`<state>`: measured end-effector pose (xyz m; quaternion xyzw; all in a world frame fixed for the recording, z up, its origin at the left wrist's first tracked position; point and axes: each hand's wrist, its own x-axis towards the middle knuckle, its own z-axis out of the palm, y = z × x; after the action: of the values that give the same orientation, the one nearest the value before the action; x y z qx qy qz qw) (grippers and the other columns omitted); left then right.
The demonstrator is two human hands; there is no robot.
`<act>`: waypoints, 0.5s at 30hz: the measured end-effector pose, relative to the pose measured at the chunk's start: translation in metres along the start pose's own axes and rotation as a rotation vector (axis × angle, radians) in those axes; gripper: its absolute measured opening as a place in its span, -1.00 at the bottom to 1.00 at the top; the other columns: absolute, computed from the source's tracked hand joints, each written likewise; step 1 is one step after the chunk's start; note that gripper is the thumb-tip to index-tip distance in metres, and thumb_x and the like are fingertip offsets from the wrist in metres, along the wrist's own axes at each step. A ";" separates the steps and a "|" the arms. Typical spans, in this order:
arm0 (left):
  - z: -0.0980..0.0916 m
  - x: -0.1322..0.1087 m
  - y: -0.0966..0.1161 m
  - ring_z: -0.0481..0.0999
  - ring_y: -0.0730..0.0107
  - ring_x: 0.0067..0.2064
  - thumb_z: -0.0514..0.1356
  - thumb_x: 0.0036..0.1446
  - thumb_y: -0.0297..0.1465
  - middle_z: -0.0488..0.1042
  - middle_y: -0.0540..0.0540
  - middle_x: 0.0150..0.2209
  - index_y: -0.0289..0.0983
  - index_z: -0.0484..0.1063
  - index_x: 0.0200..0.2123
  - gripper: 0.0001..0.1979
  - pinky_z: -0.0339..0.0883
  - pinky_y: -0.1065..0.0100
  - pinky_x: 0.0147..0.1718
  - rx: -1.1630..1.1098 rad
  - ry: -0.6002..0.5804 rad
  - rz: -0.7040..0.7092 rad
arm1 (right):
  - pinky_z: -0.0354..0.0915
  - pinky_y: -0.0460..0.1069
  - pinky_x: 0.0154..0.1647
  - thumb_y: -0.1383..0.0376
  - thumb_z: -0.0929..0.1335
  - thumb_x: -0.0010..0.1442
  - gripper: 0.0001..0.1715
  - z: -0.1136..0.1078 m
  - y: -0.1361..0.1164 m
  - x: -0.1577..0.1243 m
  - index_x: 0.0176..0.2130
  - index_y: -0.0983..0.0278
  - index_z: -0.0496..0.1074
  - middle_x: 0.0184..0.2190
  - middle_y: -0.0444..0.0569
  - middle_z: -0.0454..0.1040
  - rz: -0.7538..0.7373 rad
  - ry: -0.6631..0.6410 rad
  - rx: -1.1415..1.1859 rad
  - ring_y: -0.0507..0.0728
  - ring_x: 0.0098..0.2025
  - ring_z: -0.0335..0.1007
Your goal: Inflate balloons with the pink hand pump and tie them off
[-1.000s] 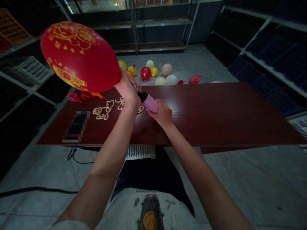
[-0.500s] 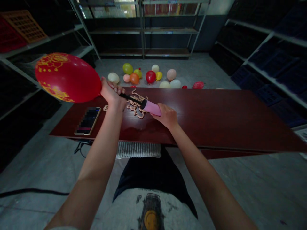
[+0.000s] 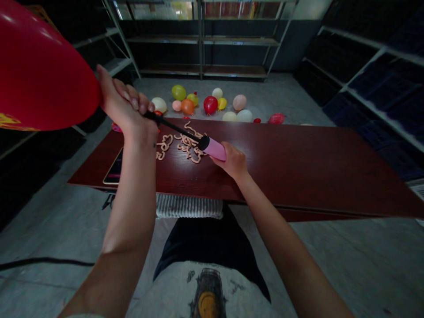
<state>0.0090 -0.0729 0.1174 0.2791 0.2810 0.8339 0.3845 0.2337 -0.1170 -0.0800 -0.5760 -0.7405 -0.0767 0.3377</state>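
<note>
A balloon pump stretches slantwise between my hands, its black rod [image 3: 180, 129] drawn well out of the pink barrel [image 3: 215, 149]. My right hand [image 3: 233, 161] is wrapped around the barrel above the table. At the upper left, my left hand [image 3: 124, 99] grips the pump's other end, with the fingers curled over it. A large inflated red balloon [image 3: 49, 70] with yellow print adjoins that hand and runs out of view. Its neck is hidden by the hand. Several curled beige long balloons [image 3: 191, 143] lie on the table below the rod.
The dark red table [image 3: 291, 163] spans the view. A phone [image 3: 114, 170] lies at its left, partly behind my left forearm. Several inflated balloons [image 3: 210, 105] rest on the floor beyond. Metal shelves [image 3: 236, 42] stand at the back and both sides.
My left hand has moved left and up with the red balloon, which now looks larger and is cut off by the frame. More black rod shows. My right hand has barely shifted.
</note>
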 end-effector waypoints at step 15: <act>0.085 -0.051 -0.080 -0.09 0.50 -0.76 -0.06 0.54 -0.25 -0.12 0.10 -0.76 -0.18 -0.12 -0.65 -0.37 -0.19 0.33 -0.74 0.104 -0.127 -0.094 | 0.38 0.10 -0.21 -0.10 0.34 0.26 -0.44 -0.002 0.004 0.002 0.03 0.25 0.35 -0.16 0.13 0.59 0.277 0.035 0.070 0.30 -0.15 0.56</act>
<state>0.1332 -0.0481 0.1085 0.3376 0.3116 0.7797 0.4255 0.2381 -0.1149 -0.0782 -0.6590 -0.6501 -0.0135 0.3780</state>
